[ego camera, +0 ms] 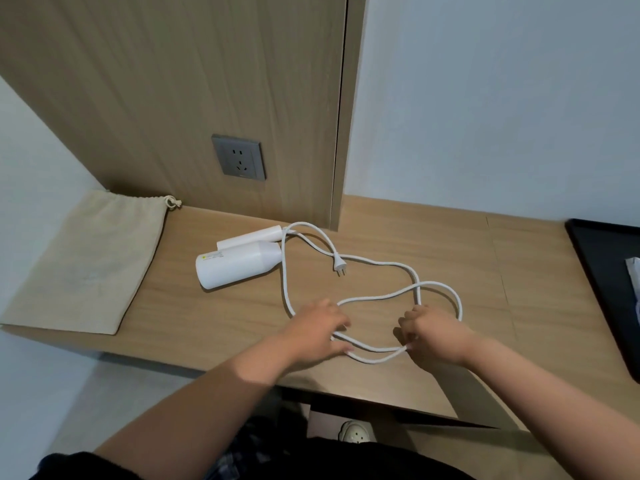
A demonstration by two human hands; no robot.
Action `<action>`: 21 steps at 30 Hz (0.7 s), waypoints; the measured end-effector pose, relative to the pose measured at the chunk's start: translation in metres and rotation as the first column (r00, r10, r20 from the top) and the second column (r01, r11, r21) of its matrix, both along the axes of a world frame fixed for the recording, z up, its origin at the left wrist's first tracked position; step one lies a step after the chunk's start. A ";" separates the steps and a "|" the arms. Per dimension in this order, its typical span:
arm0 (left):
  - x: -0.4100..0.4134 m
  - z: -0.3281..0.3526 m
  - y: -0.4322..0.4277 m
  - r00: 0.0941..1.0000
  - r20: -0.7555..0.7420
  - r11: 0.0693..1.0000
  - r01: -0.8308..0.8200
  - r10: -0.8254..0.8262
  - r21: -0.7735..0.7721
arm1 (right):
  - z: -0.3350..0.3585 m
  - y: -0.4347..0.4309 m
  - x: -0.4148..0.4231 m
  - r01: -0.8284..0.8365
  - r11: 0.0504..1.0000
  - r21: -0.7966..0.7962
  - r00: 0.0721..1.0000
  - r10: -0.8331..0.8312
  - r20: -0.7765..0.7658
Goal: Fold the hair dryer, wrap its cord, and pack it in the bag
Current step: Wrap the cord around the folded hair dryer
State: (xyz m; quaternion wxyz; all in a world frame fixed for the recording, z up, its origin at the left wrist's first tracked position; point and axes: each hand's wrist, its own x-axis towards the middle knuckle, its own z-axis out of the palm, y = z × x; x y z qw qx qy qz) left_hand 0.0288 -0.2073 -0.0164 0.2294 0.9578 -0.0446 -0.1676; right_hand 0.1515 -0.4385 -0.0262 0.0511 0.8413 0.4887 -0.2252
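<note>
A white hair dryer (237, 264) lies on the wooden desk (433, 244), its handle folded against the barrel. Its white cord (381, 263) sprawls in loose loops to the right, and the plug (339, 266) rests mid-desk. My left hand (320, 329) grips a bundle of cord strands near the desk's front edge. My right hand (431, 334) pinches the same strands about a hand's width to the right. A beige drawstring bag (86, 261) lies flat at the desk's left end, well apart from both hands.
A grey wall socket (239, 157) sits on the wood panel behind the dryer. A black tray (609, 271) holding something white occupies the desk's right edge. The desk's front edge runs just below my hands.
</note>
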 end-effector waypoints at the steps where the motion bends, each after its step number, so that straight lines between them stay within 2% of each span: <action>1: -0.001 -0.002 -0.009 0.999 -0.010 0.999 0.052 -0.052 0.012 | 0.003 0.002 0.001 0.061 0.997 0.045 0.997 -0.059 -0.053; 4: -0.004 -0.012 -0.026 0.988 -0.075 0.984 0.145 -0.137 0.104 | 0.018 0.010 0.008 0.246 0.954 0.170 0.965 -0.225 -0.136; 6: -0.005 -0.018 -0.033 0.974 -0.062 0.942 0.226 -0.217 0.249 | 0.026 0.013 0.013 0.294 0.937 0.191 0.947 -0.258 -0.192; 8: -0.005 -0.020 -0.037 0.967 -0.019 0.902 0.245 -0.256 0.354 | 0.030 0.013 0.013 0.235 0.969 0.079 0.950 -0.212 -0.229; 10: -0.003 -0.020 -0.037 0.971 0.031 0.905 0.209 -0.237 0.370 | 0.022 0.012 0.004 0.106 0.993 -0.061 0.977 -0.115 -0.182; 11: -0.003 -0.019 -0.035 0.968 0.061 0.907 0.205 -0.244 0.368 | 0.016 0.011 -0.001 0.048 0.996 -0.082 0.989 -0.058 -0.136; 13: -0.003 -0.019 -0.029 0.948 0.142 0.909 0.222 -0.286 0.353 | 0.010 0.010 -0.006 0.018 0.999 -0.035 0.996 -0.021 -0.089; 15: -0.004 -0.018 -0.022 0.924 0.241 0.920 0.209 -0.297 0.331 | 0.014 0.008 -0.001 0.117 0.992 0.046 0.982 -0.108 -0.153; 17: -0.001 -0.008 -0.015 0.921 0.307 0.945 0.149 -0.240 0.290 | 0.031 0.007 0.010 0.339 0.928 0.154 0.910 -0.281 -0.306; 18: 0.001 -0.003 -0.011 0.932 0.327 0.967 0.076 -0.155 0.242 | 0.043 0.008 0.014 0.448 0.866 0.225 0.858 -0.345 -0.381; 21: 0.005 0.015 -0.002 0.951 0.204 0.972 -0.233 0.231 -0.016 | 0.070 0.014 0.029 0.649 0.609 0.456 0.755 -0.440 -0.486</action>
